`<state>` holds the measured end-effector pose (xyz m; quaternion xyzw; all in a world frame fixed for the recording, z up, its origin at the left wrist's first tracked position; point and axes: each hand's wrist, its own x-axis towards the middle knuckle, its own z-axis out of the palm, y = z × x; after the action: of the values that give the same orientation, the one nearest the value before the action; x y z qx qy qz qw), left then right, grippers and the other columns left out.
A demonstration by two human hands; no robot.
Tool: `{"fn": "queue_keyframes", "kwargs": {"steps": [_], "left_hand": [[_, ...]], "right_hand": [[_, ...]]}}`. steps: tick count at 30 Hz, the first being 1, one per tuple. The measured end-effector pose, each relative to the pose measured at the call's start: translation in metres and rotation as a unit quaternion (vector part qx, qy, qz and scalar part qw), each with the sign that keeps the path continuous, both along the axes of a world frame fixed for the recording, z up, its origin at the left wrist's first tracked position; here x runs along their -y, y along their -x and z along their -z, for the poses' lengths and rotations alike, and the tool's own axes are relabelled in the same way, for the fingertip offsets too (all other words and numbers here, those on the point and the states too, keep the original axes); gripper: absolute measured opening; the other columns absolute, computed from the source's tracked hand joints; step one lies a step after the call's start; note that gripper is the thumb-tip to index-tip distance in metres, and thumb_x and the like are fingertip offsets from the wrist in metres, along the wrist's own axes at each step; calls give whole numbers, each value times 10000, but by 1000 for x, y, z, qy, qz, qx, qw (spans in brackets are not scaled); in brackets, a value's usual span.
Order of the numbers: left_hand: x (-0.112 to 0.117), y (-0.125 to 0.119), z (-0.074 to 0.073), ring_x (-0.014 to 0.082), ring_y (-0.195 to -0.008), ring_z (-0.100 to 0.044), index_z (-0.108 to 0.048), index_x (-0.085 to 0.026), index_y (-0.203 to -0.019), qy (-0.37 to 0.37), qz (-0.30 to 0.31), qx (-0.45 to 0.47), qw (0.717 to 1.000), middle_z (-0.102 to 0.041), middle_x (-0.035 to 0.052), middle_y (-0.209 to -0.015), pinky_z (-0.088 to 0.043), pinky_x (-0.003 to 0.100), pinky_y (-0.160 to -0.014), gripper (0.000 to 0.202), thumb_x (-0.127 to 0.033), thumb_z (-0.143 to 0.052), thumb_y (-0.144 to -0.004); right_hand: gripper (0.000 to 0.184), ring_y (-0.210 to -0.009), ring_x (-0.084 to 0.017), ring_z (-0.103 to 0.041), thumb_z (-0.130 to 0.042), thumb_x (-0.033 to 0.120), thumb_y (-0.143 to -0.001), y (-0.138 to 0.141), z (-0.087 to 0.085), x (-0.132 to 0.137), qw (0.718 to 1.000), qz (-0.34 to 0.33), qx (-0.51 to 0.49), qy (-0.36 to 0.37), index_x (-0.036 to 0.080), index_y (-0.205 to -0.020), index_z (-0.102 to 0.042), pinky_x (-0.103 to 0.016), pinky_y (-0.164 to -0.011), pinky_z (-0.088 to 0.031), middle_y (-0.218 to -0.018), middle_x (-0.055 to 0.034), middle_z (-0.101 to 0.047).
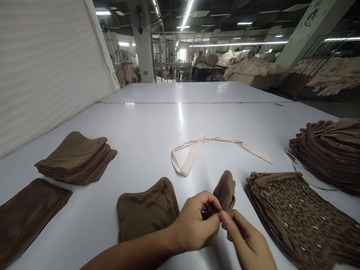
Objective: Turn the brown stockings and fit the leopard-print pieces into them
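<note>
Wide bare table [157, 123] ahead, open to far edge. Cream fabric strip [197, 150] lies just beyond hands, only low obstacle in middle. Left side: folded brown stack [77, 157] and darker flat pile [28, 213], clear lane between them and folded brown piece [146, 210]. Right side crowded: leopard-print stack [298, 213] near right hand [247, 240], tall brown heap [329, 153] behind it. Ribbed wall [47, 71] closes off left.

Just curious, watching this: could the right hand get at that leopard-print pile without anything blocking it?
Probably yes. The leopard-print pile lies just beside the right hand, with nothing between them, though both hands now pinch a brown stocking.
</note>
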<state>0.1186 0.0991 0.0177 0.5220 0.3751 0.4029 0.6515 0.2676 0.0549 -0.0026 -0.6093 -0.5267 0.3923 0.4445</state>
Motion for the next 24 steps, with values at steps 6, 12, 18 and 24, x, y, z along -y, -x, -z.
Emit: {"fn": "queue_keyframes", "kwargs": {"steps": [6, 12, 18, 24], "left_hand": [[1, 6, 16, 117, -752, -464, -502, -158, -912, 26, -4, 4, 1000, -490, 4, -800, -388, 247, -729, 235, -277, -647, -771], [-8, 6, 18, 90, -610, -433, -513, -142, -776, 118, -29, 85, 989, -506, -24, -666, -351, 234, -631, 365, -442, -707, -704], [-9, -5, 16, 124, -631, -515, -472, -159, -759, 223, -38, 205, 952, -536, -4, -666, -403, 270, -668, 423, -493, -714, -665], [-9, -8, 15, 64, -564, -376, -442, -162, -739, 87, -67, 106, 988, -451, -50, -627, -312, 205, -568, 466, -560, -681, -699]], "right_hand": [[296, -680, -179, -495, -539, 512, -838, 22, 5, -14, 996, -69, -59, 5, 220, -810, -582, -272, -759, -477, -719, -5, -524], [294, -681, -175, -481, -574, 476, -830, 14, 9, -8, 990, -81, -115, 15, 219, -690, -550, -232, -684, -452, -677, 2, -484], [351, -627, -151, -373, -561, 509, -833, 7, 9, -6, 988, -17, -152, 29, 218, -648, -499, -207, -602, -388, -631, 22, -354], [388, -567, -137, -303, -663, 482, -767, 8, 8, -8, 982, -88, -156, 65, 186, -559, -524, -229, -533, -337, -580, 24, -326]]}}
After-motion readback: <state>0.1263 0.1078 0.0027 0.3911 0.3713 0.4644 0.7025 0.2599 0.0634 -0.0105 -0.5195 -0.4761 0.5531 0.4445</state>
